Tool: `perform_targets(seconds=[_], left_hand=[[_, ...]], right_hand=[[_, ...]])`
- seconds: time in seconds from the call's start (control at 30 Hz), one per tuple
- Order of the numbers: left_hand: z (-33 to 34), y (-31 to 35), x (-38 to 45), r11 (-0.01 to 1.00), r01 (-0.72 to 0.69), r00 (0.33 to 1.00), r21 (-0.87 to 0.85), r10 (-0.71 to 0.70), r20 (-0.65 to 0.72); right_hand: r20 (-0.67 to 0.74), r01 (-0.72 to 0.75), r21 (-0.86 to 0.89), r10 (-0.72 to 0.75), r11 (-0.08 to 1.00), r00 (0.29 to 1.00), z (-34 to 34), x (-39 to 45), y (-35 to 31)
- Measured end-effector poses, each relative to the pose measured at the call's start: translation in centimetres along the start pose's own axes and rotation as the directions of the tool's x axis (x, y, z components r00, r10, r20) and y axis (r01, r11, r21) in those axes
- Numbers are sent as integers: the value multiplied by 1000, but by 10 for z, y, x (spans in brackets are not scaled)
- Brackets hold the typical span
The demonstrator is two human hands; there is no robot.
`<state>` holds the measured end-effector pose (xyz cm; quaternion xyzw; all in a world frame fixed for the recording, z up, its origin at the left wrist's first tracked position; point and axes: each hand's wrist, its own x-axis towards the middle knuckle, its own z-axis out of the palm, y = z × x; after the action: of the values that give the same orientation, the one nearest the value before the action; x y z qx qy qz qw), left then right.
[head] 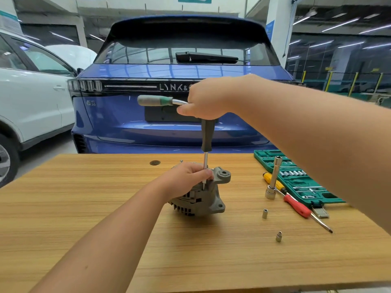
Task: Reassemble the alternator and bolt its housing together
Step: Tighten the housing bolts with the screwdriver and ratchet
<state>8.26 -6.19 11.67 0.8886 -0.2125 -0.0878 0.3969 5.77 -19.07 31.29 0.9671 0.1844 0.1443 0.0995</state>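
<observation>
Desk (pixel 105 208) carries our alternator (pixel 203 199) near its middle, with a green socket case (pixel 300 182) well apart at the right edge. Our left hand (pixel 188 178) curls over the housing top, fingers also steadying the driver shaft (pixel 205 166). Our right hand (pixel 207 100) grips the top of the black-handled nut driver (pixel 208 134), together with a ratchet handle (pixel 156 100) jutting left. We should keep the shaft upright on the through-bolt, press down, and turn evenly without letting the housing rock. Loose sockets (pixel 265 213) lie beside.
</observation>
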Motion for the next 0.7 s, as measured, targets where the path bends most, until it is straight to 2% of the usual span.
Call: perform_targets(seconds=[0.1, 0.17, 0.2, 0.23, 0.27, 0.33, 0.4, 0.43, 0.47, 0.53, 0.6, 0.63, 0.67, 0.7], left_hand=[[-2, -1, 1, 1000, 8, 1000, 1, -8, 23], [-3, -2, 2, 1000, 10, 1000, -2, -10, 30], [-4, -2, 2, 1000, 12, 1000, -1, -12, 27], [-3, -3, 3, 1000, 12, 1000, -2, -12, 23], [-3, -3, 4, 1000, 10, 1000, -2, -10, 17], [-2, -4, 4, 1000, 6, 1000, 6, -6, 7], [-1, -4, 5, 1000, 5, 1000, 18, -5, 0], [-1, -4, 5, 1000, 3, 1000, 21, -3, -4], [-1, -4, 5, 1000, -1, 1000, 19, 1, -9], [-1, -4, 4, 1000, -10, 1000, 12, 10, -10], [-1, -4, 4, 1000, -13, 1000, 1, 13, -2], [-1, -3, 4, 1000, -9, 1000, -11, 9, 4], [-1, -2, 4, 1000, -3, 1000, -23, 3, 11], [-1, -1, 4, 999, 3, 1000, -32, -2, 16]], right_hand=[[130, -82, 344, 39, 935, 991, 2, 1, -1], [243, -207, 571, 78, 794, 967, 3, 1, 2], [293, -277, 682, 95, 677, 951, 4, -1, 5], [336, -340, 791, 104, 509, 936, 6, -3, 8], [369, -379, 875, 90, 301, 925, 9, -6, 9], [376, -372, 924, 38, -91, 926, 21, -9, 7], [337, -253, 868, 131, -428, 932, 40, -8, 1], [318, -151, 816, 216, -558, 923, 49, -8, -2], [297, -51, 763, 278, -645, 914, 57, -10, -6], [213, 86, 685, 311, -724, 926, 70, -18, -10], [68, 176, 697, 308, -695, 949, 79, -28, -14], [-29, 249, 746, 344, -618, 938, 82, -32, -16], [-142, 337, 829, 415, -446, 899, 86, -34, -19], [-282, 409, 896, 489, -174, 825, 89, -36, -20]])
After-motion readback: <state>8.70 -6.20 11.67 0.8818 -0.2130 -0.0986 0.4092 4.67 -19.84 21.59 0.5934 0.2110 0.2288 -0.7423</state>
